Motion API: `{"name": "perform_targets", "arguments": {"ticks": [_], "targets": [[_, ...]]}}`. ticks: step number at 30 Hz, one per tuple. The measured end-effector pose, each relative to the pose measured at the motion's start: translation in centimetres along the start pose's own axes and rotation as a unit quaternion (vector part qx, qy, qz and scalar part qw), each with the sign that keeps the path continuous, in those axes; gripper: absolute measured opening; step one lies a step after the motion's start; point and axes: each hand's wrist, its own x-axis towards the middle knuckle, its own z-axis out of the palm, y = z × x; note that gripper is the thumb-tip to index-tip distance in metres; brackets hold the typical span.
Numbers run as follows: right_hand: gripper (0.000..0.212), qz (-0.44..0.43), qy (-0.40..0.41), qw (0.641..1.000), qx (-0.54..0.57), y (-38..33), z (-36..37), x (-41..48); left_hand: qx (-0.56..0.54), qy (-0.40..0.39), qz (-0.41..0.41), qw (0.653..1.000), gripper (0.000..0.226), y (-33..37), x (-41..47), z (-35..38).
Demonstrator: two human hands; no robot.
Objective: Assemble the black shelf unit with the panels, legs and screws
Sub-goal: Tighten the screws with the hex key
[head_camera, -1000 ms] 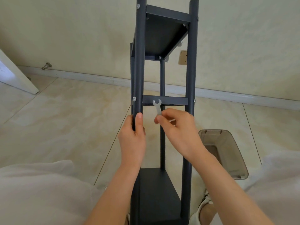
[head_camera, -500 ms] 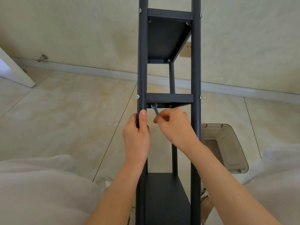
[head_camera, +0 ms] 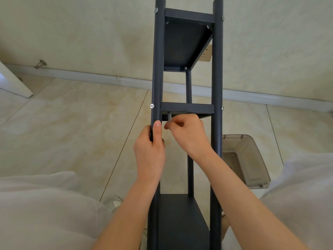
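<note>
Black shelf unit (head_camera: 217, 69) upright on the tiled floor (head_camera: 72, 132), close in front, three tiers high. Beside it on the right, a smoky plastic bin (head_camera: 245, 159). Middle panel (head_camera: 187, 107) level across the front. Left hand (head_camera: 150, 152) wrapped round the left front leg (head_camera: 158, 78) just below that panel, thumb up along the tube. Right hand (head_camera: 187, 134) tucked under the panel, fingers curled, pinching a small pale wrench (head_camera: 169, 116) (its head hidden beneath the panel edge). Probably tightening a nut behind the screw (head_camera: 152, 105) in that leg. Best done so: keep the leg braced firmly, seat the wrench square on the nut by feel, turn in short strokes, stop once snug, without pulling the panel askew.
</note>
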Motion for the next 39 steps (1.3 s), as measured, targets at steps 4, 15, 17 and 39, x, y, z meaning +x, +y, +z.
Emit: {"name": "perform_targets", "arguments": {"ticks": [4,15,17,39], "targets": [[0.025,0.0,0.002,1.0,-0.017,-0.1,-0.2,-0.1,0.008,0.0,0.002,1.0,0.061,0.2,-0.1,0.0],[0.024,-0.004,-0.01,0.999,-0.048,0.0,-0.2,-0.2,-0.003,0.001,-0.003,1.0,0.058,0.8,-0.2,0.0],[0.023,-0.002,-0.01,0.999,-0.048,0.1,-0.2,-0.1,-0.003,0.001,-0.005,1.0,0.057,0.9,-0.3,0.0],[0.028,-0.046,0.01,0.999,-0.023,0.7,0.6,0.3,-0.013,-0.009,0.002,1.0,0.052,0.6,-0.4,0.0]]}}
